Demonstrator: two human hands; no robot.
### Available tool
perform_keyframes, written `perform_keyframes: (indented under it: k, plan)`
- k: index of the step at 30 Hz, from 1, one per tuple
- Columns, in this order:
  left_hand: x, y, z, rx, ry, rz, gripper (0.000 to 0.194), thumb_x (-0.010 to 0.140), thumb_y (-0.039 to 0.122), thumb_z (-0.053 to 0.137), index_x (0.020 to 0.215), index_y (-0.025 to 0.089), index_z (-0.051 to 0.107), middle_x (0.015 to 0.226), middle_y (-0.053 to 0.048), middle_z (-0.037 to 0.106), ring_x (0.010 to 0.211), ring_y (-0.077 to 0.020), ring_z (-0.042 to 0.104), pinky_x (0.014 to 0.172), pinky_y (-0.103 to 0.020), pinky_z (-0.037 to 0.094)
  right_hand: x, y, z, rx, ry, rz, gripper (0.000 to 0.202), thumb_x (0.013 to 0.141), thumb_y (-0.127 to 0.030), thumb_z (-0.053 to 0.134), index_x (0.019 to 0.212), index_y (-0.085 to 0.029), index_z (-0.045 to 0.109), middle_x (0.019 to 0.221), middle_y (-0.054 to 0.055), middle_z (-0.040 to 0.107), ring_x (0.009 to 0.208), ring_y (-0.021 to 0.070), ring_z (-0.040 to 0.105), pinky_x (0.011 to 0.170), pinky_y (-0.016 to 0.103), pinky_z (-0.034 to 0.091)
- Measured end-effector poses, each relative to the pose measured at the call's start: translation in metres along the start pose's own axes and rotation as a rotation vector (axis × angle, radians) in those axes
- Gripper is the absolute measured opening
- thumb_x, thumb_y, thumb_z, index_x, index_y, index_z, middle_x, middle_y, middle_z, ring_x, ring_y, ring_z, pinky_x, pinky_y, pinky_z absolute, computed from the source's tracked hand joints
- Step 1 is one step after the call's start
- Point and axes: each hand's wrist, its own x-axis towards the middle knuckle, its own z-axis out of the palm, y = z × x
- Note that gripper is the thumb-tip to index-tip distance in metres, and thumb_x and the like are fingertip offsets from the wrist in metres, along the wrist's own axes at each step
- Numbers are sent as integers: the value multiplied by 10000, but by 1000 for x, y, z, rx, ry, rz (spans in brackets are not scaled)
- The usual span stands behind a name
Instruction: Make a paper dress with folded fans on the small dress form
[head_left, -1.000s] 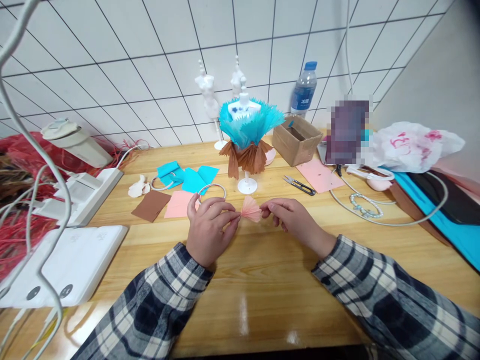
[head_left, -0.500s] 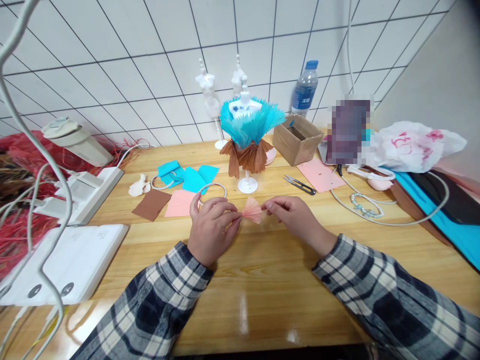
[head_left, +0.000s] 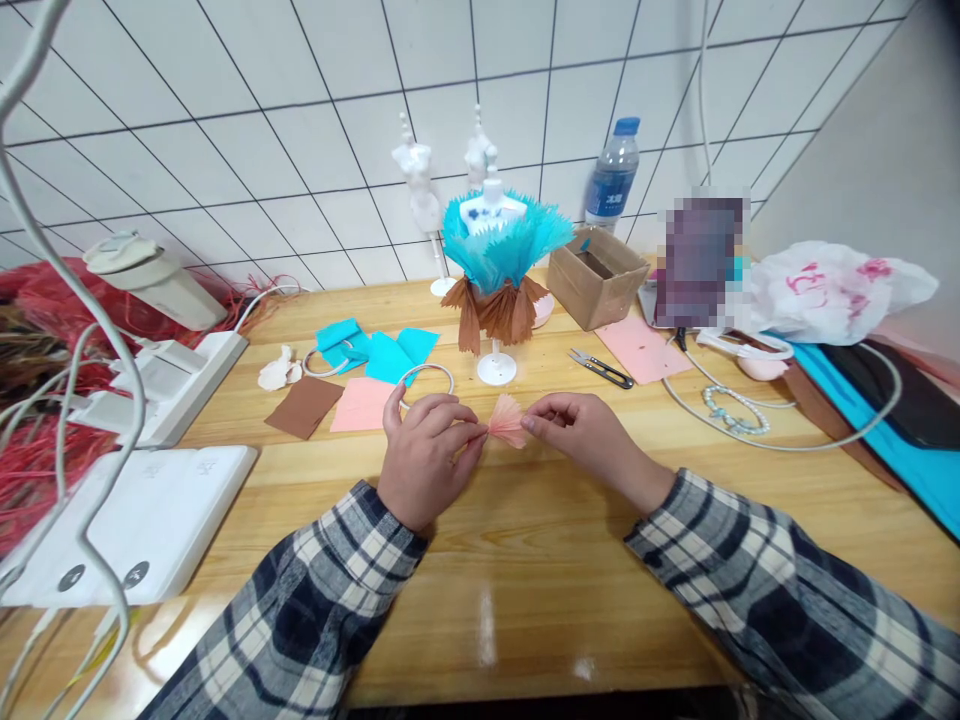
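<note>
Between my two hands is a small pink pleated paper fan point(head_left: 507, 421), spread toward the right. My left hand point(head_left: 431, 455) pinches its narrow gathered end between thumb and finger. The fingertips of my right hand point(head_left: 581, 435) are pinched together on the fan's right edge. Behind the fan stands a small white mannequin point(head_left: 491, 212) dressed in ruffled turquoise paper point(head_left: 499, 255) above brown pleated paper point(head_left: 506, 312). To the left lie a pink sheet point(head_left: 358, 405), a brown sheet point(head_left: 304, 407) and turquoise sheets point(head_left: 401, 355).
Black snips point(head_left: 601, 368) and another pink sheet point(head_left: 645, 350) lie right of the mannequin. Behind them are a cardboard box point(head_left: 598, 280) and a water bottle point(head_left: 613, 175). A white power bank point(head_left: 135, 520) and power strip point(head_left: 180, 380) are at left, with cables around them.
My right fingertips have moved slightly left, onto the edge of the pink fan. My left hand keeps its pinch, and the view has shifted very slightly.
</note>
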Motion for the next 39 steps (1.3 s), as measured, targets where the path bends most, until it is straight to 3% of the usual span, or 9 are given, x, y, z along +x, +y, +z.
perform_keyframes:
  k: [10, 15, 18, 22, 26, 28, 31, 37, 39]
  plan:
    - [0, -3, -1, 0, -17, -30, 95, 855, 260, 644, 794, 274, 716, 879, 28, 731, 1011, -221, 633, 1127, -568, 161, 4, 5, -7, -60, 98, 11, 256, 768, -414, 604, 718, -171, 669, 619, -4, 594, 558, 119, 458, 529, 252, 325]
    - [0, -3, 1, -61, -21, -60, 96, 849, 256, 646, 782, 263, 716, 883, 13, 729, 1005, -232, 630, 1118, -599, 166, 2, 4, -5, -26, 76, -11, 397, 872, -497, 493, 706, -172, 649, 601, -11, 544, 553, 120, 455, 539, 258, 335]
    - [0, -2, 6, -282, -56, -176, 98, 828, 248, 657, 752, 227, 716, 855, -27, 722, 897, -212, 653, 1013, -513, 390, 2, 5, -5, -7, 122, -33, 420, 923, -496, 407, 860, -179, 675, 674, -6, 566, 586, 126, 484, 576, 263, 363]
    - [-2, -1, 13, -709, -177, -328, 118, 839, 263, 637, 792, 183, 711, 864, -71, 715, 802, -177, 674, 739, -322, 542, 4, 8, -8, -26, 192, -53, 367, 914, -450, 417, 735, -189, 605, 607, -21, 489, 587, 129, 467, 562, 258, 350]
    - [-1, -2, 10, -405, -52, -217, 102, 821, 242, 658, 738, 206, 704, 828, -41, 713, 832, -193, 655, 920, -436, 476, 1, 3, -6, 164, 100, 57, 352, 863, -471, 450, 870, -184, 654, 615, -34, 463, 493, 109, 414, 461, 242, 330]
    - [0, -3, 5, -191, 10, -131, 98, 824, 232, 662, 736, 229, 705, 833, -13, 719, 898, -210, 647, 1055, -538, 333, -3, -1, -2, 198, -34, 146, 469, 845, -567, 442, 835, -166, 685, 627, -14, 483, 480, 109, 426, 422, 242, 324]
    - [1, -1, 0, -63, 45, -56, 94, 838, 237, 658, 758, 251, 703, 855, 12, 727, 964, -214, 640, 1112, -571, 215, -8, -7, 7, 123, -148, 171, 520, 796, -638, 514, 742, -156, 701, 581, -12, 485, 470, 102, 427, 412, 236, 308]
    - [1, 2, -2, -19, 46, -5, 85, 848, 243, 657, 781, 267, 704, 859, 26, 728, 985, -204, 631, 1148, -558, 173, -7, -6, 7, 94, -126, 154, 335, 749, -486, 641, 684, -161, 688, 535, -37, 485, 455, 86, 395, 432, 232, 309]
    - [1, -2, -4, -9, 55, 25, 86, 851, 232, 653, 815, 283, 714, 898, 18, 725, 1011, -206, 614, 1140, -546, 204, -3, -1, -1, 109, -48, 151, 327, 758, -477, 634, 676, -162, 672, 538, -38, 491, 449, 84, 389, 438, 235, 311]
